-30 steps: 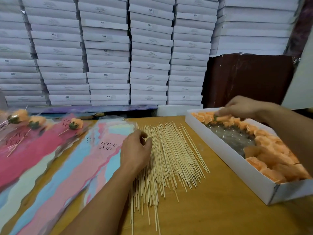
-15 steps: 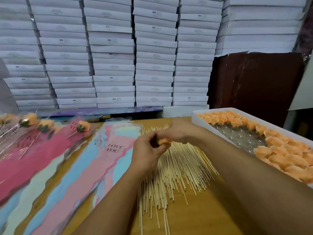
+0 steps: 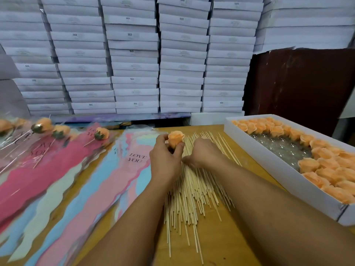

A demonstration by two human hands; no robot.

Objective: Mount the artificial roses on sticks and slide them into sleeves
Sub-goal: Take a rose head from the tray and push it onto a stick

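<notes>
My left hand [image 3: 165, 160] grips an orange artificial rose [image 3: 175, 139] by its base and holds it upright above the table. Just to its right, my right hand [image 3: 203, 152] lies on the pile of thin wooden sticks [image 3: 192, 189], its fingertips curled down and pinching at a stick. Pink and blue "LOVE YOU" sleeves [image 3: 107, 179] lie fanned out on the left. Several finished roses on sticks [image 3: 99, 133] rest in sleeves at the far left.
A white box [image 3: 288, 173] at the right holds several more orange roses [image 3: 326, 169] around a clear plastic liner. Stacks of white flat boxes [image 3: 134, 54] form a wall behind the wooden table [image 3: 221, 246]. A dark brown panel [image 3: 299, 83] stands at the back right.
My right hand took a rose from the box and brought it to my left hand, which now holds it alone. My right hand has dropped onto the sticks.
</notes>
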